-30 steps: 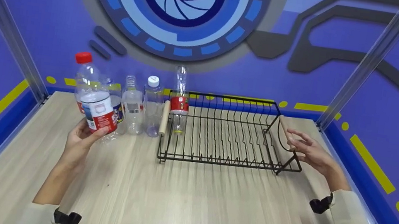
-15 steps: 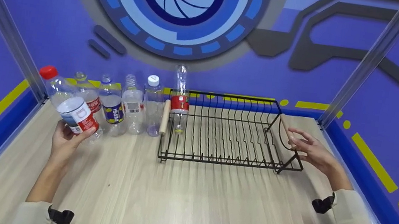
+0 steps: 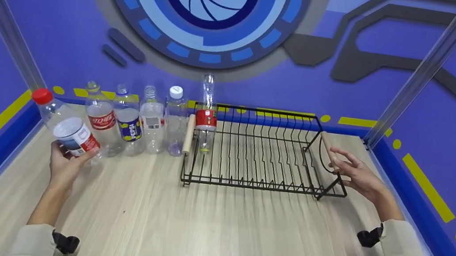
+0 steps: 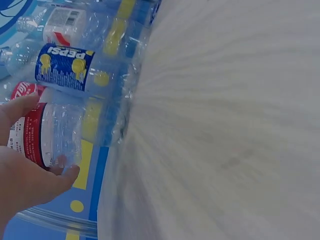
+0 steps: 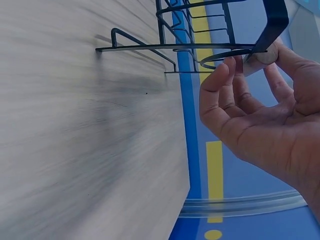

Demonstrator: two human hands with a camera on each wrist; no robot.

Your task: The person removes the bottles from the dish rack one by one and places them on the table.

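Observation:
My left hand (image 3: pixel 63 169) grips a large clear plastic bottle with a red cap (image 3: pixel 71 132), round its white and red label. The bottle leans left, at the left end of a row of clear bottles. In the left wrist view, thumb and fingers wrap the red-capped bottle (image 4: pixel 62 132) near its lower part. My right hand (image 3: pixel 359 177) holds the right wooden handle (image 3: pixel 327 144) of a black wire dish rack (image 3: pixel 246 187). The right wrist view shows curled fingers and thumb at the handle's end (image 5: pixel 261 59). A clear bottle with a red label (image 3: pixel 206 118) stands at the rack's left end.
Beside the held bottle stand a red-labelled bottle (image 3: pixel 101 121), a Pepsi bottle (image 3: pixel 130 127), a capless bottle with a barcode label (image 3: pixel 152 122) and a white-capped bottle (image 3: pixel 175 120). The wooden tabletop (image 3: pixel 195 230) meets blue walls (image 3: pixel 261 83) at the back and sides.
My left hand has moved left and down with the red-capped bottle, which now tilts further left. The red-labelled bottle behind it has come into view. My right hand stays at the rack handle.

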